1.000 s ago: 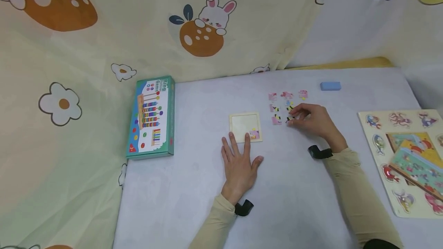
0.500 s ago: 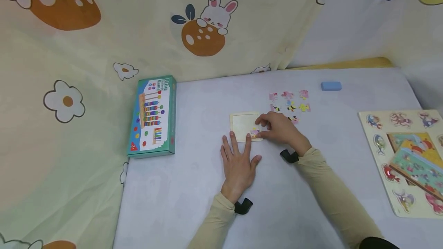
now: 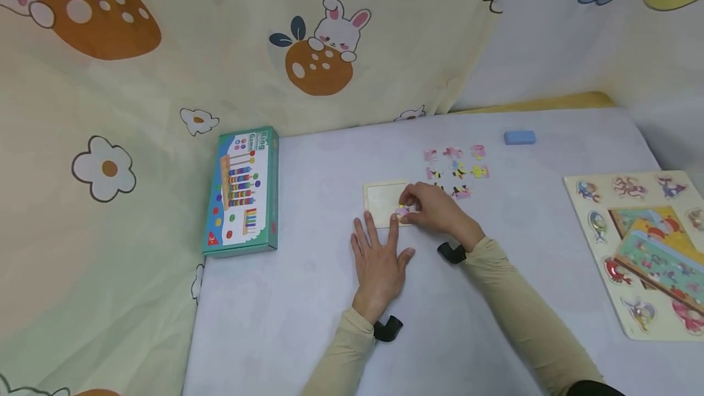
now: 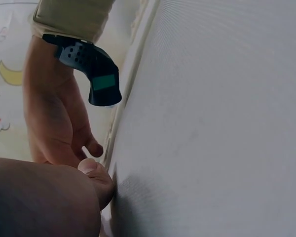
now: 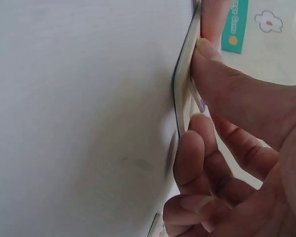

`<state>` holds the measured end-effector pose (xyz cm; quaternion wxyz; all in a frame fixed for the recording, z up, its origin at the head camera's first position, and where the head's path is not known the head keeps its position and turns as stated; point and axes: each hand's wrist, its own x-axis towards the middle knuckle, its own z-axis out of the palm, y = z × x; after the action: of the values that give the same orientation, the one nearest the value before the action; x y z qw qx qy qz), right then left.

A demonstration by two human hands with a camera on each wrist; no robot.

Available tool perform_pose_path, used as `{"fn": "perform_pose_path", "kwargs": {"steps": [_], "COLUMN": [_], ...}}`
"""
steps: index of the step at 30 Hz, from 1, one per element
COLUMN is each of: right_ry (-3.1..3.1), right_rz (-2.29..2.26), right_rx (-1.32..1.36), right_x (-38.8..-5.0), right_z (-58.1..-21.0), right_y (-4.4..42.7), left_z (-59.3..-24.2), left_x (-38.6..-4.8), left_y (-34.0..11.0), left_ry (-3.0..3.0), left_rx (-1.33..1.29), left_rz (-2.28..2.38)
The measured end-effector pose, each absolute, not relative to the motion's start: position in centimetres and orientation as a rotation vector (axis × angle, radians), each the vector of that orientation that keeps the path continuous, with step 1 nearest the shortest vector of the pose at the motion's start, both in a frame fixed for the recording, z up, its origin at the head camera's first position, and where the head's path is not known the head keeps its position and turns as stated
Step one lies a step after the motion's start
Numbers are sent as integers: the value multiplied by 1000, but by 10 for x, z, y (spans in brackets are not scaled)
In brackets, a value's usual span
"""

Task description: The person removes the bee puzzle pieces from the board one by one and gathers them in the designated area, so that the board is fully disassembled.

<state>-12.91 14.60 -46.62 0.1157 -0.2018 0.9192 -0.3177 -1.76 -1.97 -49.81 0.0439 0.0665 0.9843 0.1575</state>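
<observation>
My left hand [image 3: 378, 271] lies flat on the white table, fingers spread, fingertips at the near edge of a small square puzzle tray [image 3: 365, 197]. At the tray's near right corner, my right hand [image 3: 437, 212] pinches a pink and yellow puzzle piece [image 3: 403, 212] between thumb and fingers. In the right wrist view the piece [image 5: 197, 96] stands tilted against the tray rim, mostly covered by the thumb. The left wrist view shows the right hand [image 4: 54, 113] beyond the left thumb [image 4: 91, 168]. Several loose puzzle pieces [image 3: 458, 170] lie in rows right of the tray.
A green boxed ring game [image 3: 242, 191] stands at the table's left edge. Toward the back right lies a blue block [image 3: 519, 137]. A large sea-animal puzzle board [image 3: 594, 185] with picture boards [image 3: 665, 264] on it lies at the right.
The right hand has moved left from the loose pieces to the tray's near right corner, where its fingers have closed on a piece. The left hand has stayed in place.
</observation>
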Motion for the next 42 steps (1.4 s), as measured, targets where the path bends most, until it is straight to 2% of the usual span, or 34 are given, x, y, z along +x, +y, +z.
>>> {"fn": "perform_pose_path", "kwargs": {"steps": [15, 28, 42], "right_ry": [2645, 2746, 2713], "right_rz": [-996, -1097, -996], "right_rx": [-641, -637, -629], "right_x": [-126, -128, -124], "right_z": [-465, -473, -471], "right_y": [152, 192, 168], "left_z": [-502, -502, -501], "left_x": [-16, -16, -16], "left_y": [-19, -20, -20], "left_ry": [3001, 3024, 2997], "left_rx": [206, 203, 200], "left_rz": [413, 451, 452]}}
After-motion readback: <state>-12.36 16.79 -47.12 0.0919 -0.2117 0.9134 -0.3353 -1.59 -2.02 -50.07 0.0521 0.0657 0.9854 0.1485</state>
